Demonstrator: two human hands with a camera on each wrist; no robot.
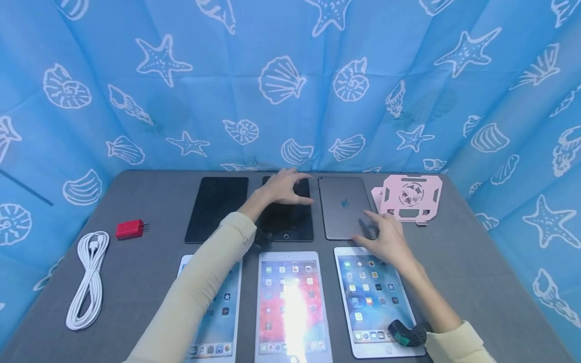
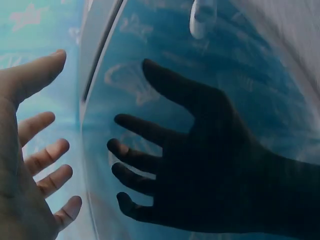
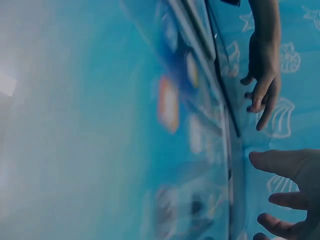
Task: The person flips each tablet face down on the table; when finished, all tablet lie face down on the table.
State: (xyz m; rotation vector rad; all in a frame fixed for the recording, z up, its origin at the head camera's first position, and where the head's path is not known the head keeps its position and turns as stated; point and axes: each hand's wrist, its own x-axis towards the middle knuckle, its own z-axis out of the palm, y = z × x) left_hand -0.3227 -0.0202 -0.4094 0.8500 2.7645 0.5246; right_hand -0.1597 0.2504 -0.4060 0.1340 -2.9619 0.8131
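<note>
My left hand (image 1: 286,187) is over the upper part of a black tablet (image 1: 290,219) in the back row, thumb and fingers spread with nothing between them. In the left wrist view that hand (image 2: 30,145) shows beside a dark glossy screen (image 2: 165,30) that mirrors it. My right hand (image 1: 387,237) is at the lower right corner of a grey tablet (image 1: 342,201) lying back up; contact cannot be told. Its thumb and fingers are apart and hold nothing. Below it lies a white tablet (image 1: 369,287) with its screen lit. In the right wrist view the right hand (image 3: 300,195) is partly cut off.
Another black tablet (image 1: 220,206) lies back left. Two more lit white tablets (image 1: 289,256) (image 1: 236,302) lie in front, one partly under my left sleeve. A pink stand (image 1: 410,196) is at right; a red charger (image 1: 130,229) and coiled white cable (image 1: 91,282) are at left. A blue curtain (image 1: 272,126) hangs behind.
</note>
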